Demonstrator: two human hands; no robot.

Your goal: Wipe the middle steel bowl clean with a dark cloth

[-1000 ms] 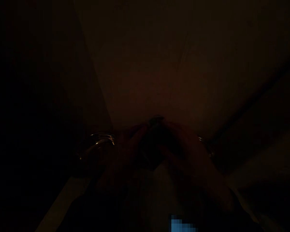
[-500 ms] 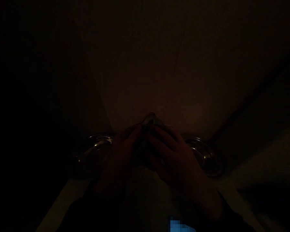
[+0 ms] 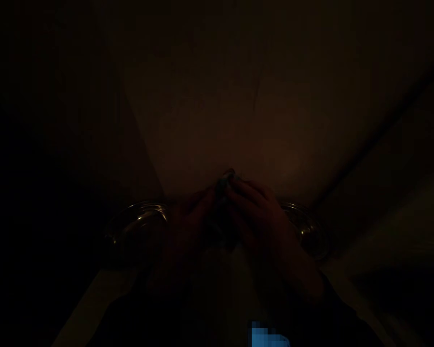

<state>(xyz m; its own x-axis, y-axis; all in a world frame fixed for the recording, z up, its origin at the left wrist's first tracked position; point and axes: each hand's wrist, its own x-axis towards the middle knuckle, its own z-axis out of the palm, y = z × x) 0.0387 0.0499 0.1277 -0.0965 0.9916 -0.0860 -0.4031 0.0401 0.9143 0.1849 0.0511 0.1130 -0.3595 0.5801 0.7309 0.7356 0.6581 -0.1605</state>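
Note:
The scene is very dark. My left hand (image 3: 183, 231) and my right hand (image 3: 264, 226) meet at the middle, fingers curled round a small dark object (image 3: 226, 185) with a shiny top edge; I cannot make out what it is. A round metal dish (image 3: 139, 224) lies just left of my left hand. A second metal dish (image 3: 307, 229) lies just right of my right hand, partly hidden by it.
A pale flat surface (image 3: 217, 120) stretches away beyond the hands. A light-coloured edge (image 3: 90, 299) runs along the lower left. A dark diagonal line (image 3: 376, 140) crosses the right side.
Both hands have closed in tighter round the small object and shifted slightly. The shiny top of the object shows less than half a second ago.

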